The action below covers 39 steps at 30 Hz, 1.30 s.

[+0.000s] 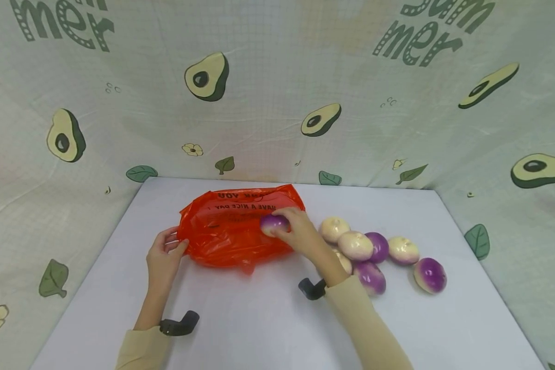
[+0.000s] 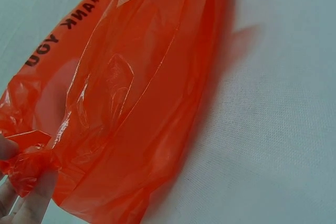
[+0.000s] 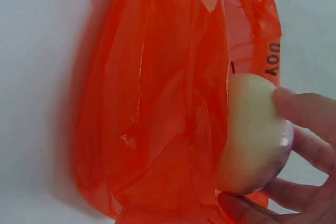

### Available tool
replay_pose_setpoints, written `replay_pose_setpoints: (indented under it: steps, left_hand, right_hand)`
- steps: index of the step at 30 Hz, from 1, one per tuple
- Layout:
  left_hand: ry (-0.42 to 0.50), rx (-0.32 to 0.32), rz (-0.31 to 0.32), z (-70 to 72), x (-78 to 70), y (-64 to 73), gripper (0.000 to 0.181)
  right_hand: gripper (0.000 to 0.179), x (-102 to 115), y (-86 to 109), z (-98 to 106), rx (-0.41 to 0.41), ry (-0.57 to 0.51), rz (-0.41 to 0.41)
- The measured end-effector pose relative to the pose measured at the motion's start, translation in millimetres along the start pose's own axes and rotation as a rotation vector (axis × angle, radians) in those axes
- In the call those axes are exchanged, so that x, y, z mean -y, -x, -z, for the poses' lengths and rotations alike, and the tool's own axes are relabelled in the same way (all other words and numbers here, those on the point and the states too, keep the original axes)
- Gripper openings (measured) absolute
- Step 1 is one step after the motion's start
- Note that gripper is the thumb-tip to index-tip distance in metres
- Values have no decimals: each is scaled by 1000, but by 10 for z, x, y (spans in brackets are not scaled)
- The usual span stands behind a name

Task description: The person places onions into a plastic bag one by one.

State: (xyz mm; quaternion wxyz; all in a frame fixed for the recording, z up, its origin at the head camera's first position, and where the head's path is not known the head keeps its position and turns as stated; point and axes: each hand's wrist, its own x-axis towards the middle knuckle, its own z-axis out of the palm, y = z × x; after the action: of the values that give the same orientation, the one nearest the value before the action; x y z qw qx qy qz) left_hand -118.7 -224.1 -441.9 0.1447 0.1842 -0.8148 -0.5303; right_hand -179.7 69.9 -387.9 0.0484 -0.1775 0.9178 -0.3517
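Observation:
A red plastic bag (image 1: 231, 231) with black printing lies on the table, its mouth spread apart. At its left end my left hand (image 1: 165, 257) grips the gathered edge; in the left wrist view the fingers (image 2: 39, 198) pinch a crumpled knot of plastic. My right hand (image 1: 300, 234) holds a purple-and-white turnip (image 1: 274, 225) at the bag's opening. The right wrist view shows the pale side of that turnip (image 3: 252, 135) partly behind the bag's near wall, with fingers and thumb around its outer side.
Several purple-and-white turnips (image 1: 356, 245) cluster right of the bag, partly behind my right forearm. One turnip (image 1: 430, 276) sits farther right. A cloth with avocado prints (image 1: 259, 103) hangs behind and beside the white table (image 1: 250, 318).

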Motion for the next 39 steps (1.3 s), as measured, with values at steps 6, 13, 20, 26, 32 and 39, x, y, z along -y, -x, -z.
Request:
replay_pose_setpoints:
  steps: [6,13,20,26,32,39]
  left_hand:
    - [14,-1,-2,3,17,2,39]
    - [16,0,-4,-3,27,4,38]
    - [2,-9,1,-9,31,13,39]
    - [6,-9,6,-12,35,8,39]
    - [-1,-11,7,-12,38,4,39]
    - [5,-16,4,-2,33,-2,39]
  right_hand:
    - [37,-12,-107,-61,57,100,28]
    - [38,2,-242,-134,144,254,-17]
    - [34,36,-371,-189,232,336,-96]
    - [42,41,-418,-228,237,346,-153]
    - [47,35,-422,-242,200,349,-136]
    - [46,59,-414,-190,154,366,-92]
